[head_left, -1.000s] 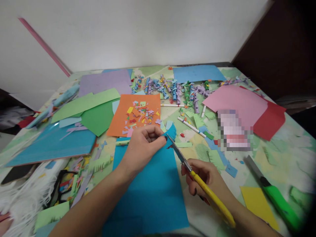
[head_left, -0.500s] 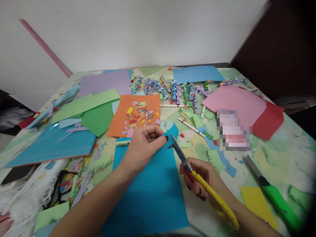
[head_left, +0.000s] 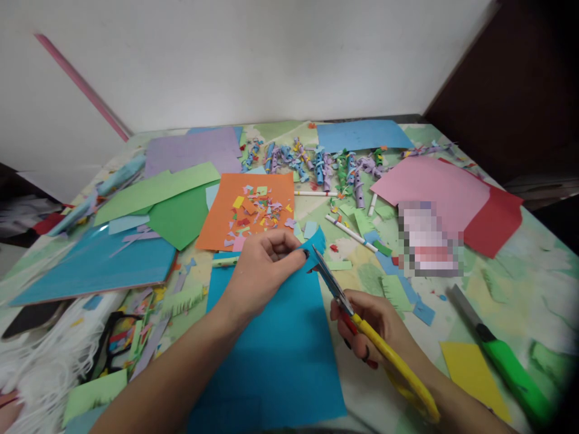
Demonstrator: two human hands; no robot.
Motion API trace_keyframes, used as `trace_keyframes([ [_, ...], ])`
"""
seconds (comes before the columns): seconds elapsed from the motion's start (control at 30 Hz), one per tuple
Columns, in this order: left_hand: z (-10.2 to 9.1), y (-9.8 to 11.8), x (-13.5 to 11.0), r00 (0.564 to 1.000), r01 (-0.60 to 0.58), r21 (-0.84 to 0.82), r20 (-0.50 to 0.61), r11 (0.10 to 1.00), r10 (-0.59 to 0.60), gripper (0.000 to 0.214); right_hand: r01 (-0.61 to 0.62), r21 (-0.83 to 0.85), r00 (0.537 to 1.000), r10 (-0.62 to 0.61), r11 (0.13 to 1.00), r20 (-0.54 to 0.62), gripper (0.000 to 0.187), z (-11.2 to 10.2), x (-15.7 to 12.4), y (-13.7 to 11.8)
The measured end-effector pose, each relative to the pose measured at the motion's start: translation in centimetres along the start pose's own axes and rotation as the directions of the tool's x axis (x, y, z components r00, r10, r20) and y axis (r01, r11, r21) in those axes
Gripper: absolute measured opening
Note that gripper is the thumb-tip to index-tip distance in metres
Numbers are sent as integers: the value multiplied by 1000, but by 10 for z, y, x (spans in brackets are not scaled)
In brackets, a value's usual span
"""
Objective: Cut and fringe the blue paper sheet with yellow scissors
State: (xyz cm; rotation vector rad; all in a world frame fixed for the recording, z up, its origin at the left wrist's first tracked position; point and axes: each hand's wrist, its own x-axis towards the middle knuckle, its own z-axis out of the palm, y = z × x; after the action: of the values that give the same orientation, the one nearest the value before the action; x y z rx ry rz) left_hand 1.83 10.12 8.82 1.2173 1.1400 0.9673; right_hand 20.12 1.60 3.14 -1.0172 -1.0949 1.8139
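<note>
A large blue paper sheet [head_left: 275,349] lies on the table in front of me. My left hand [head_left: 262,268] pinches its far right corner, where the edge is cut into a fringe [head_left: 316,241]. My right hand [head_left: 375,328] grips yellow-handled scissors [head_left: 362,322], and their blades meet the paper's edge just right of my left fingertips.
An orange sheet [head_left: 226,211] bearing several paper scraps lies beyond my left hand. Green [head_left: 181,214], purple [head_left: 194,150], pink [head_left: 434,184] and red [head_left: 495,220] sheets, rolled fringed paper tubes [head_left: 321,166], white markers [head_left: 350,232] and a green-handled utility knife [head_left: 502,355] crowd the table.
The scissors have shifted slightly right and lower at the paper's edge, and the yellow handles have spread. My left hand keeps its pinch on the corner.
</note>
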Motion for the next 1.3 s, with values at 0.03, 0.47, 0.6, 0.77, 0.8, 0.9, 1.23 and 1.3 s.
trace_keyframes([
  [0.03,0,0,0,1000,2,2,-2,1000,-2,11,3,3,1000,-3,1000,-1,46,0,0,0],
  [0.47,0,-1,-1,1000,8,20,-9,1000,-8,12,-34,7,999,34,999,-25,39,2,2,-4],
  [0.6,0,-1,0,1000,8,20,-16,1000,-8,13,-32,-21,999,31,999,-39,43,2,2,-4],
  [0.77,-1,-2,-1,1000,2,27,-10,1000,-2,13,-13,-46,999,12,999,-30,47,0,3,-2],
  [0.8,-1,-2,-1,1000,0,30,-10,1000,0,13,-14,-46,999,13,999,-32,47,0,3,-2],
  [0.9,-2,-2,-1,1000,0,37,-9,999,1,13,-12,-61,999,9,998,-46,47,1,4,-2],
  [1.23,0,0,0,1000,-13,35,-10,999,13,11,-11,36,1000,10,999,11,42,0,1,-3],
  [1.3,1,0,0,1000,-10,28,-14,1000,11,11,-7,37,1000,6,999,18,40,0,1,-2],
])
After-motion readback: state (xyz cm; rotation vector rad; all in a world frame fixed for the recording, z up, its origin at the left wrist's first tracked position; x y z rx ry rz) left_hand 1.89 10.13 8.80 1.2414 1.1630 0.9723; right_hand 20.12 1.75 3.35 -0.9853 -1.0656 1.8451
